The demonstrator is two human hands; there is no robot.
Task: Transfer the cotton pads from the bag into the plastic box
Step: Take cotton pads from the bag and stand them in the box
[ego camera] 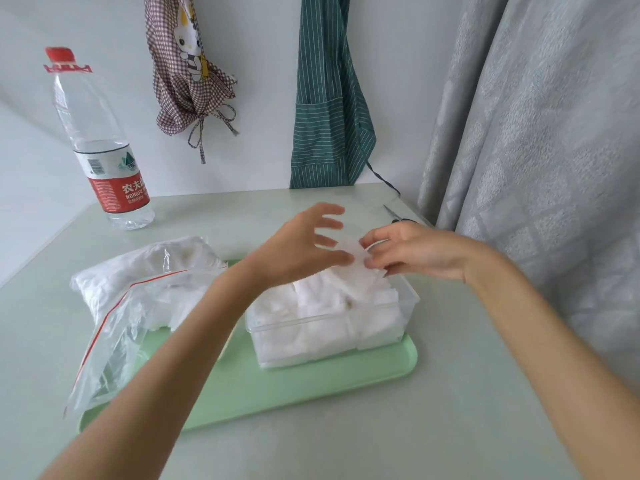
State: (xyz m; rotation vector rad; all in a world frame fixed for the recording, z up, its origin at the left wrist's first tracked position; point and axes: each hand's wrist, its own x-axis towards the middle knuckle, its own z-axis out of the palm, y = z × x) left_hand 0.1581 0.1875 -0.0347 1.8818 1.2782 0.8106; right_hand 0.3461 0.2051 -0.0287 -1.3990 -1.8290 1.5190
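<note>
A clear plastic box (410, 299) on the green tray (311, 389) holds several white cotton pads (322, 306), piled nearly to its rim. Above the box's far side my right hand (412, 252) pinches a small stack of white pads (349, 251) at its fingertips. My left hand (304, 244) hovers just left of that stack with fingers spread, its thumb near the pads. The clear zip bag (131, 299) with a red seal line lies open on the left, partly on the tray, with more white pads inside.
A water bottle (104, 157) with a red cap stands at the table's far left. Scissors (401, 218) lie behind my right hand near the grey curtain (536, 150). Two aprons (329, 98) hang on the wall behind the table.
</note>
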